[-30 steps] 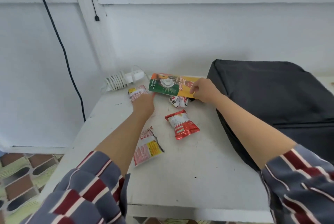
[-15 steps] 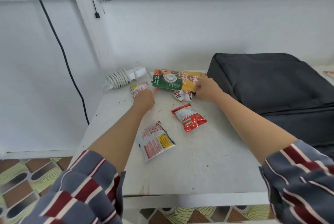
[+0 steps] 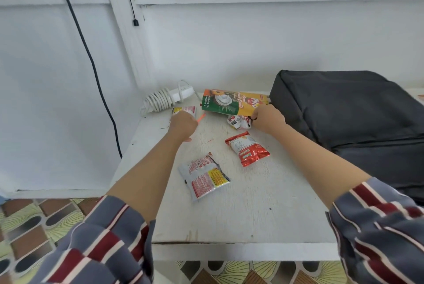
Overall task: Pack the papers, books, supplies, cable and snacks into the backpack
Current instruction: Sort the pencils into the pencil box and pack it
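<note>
1. Two hands busy at once. The right hand (image 3: pixel 267 117) is clenched on the right-hand end of the green and yellow pouch (image 3: pixel 227 103), pinching it at the edge. The pouch looks tipped up a bit off the table (image 3: pixel 263 203).
2. The left hand (image 3: pixel 183 123) is curled over the near end of a small packet (image 3: pixel 184 109), and the rest of the packet pokes out past the knuckles. The fingers are hidden behind the back of the hand, so I'm calling it a grab rather than a rest, but only loosely.
3. Here's what matters for the next move. The pouch's long axis runs left-right along the far edge, and the held end is the one closest to the backpack (image 3: pixel 344 109). The bag sits just beside the right hand, on its right, so that hand is way nearer than the left. I'd guess a short swing right does it.
4. One catch: I can't see any opening on the bag from this angle.
5. Loose on the table:
   - crumpled white packet (image 3: pixel 238 121), touching the right hand
   - red packet (image 3: pixel 247 148)
   - silver and red packet (image 3: pixel 205 174), nearer the front
   - coiled white cable (image 3: pixel 163 100), at the back left corner
</note>
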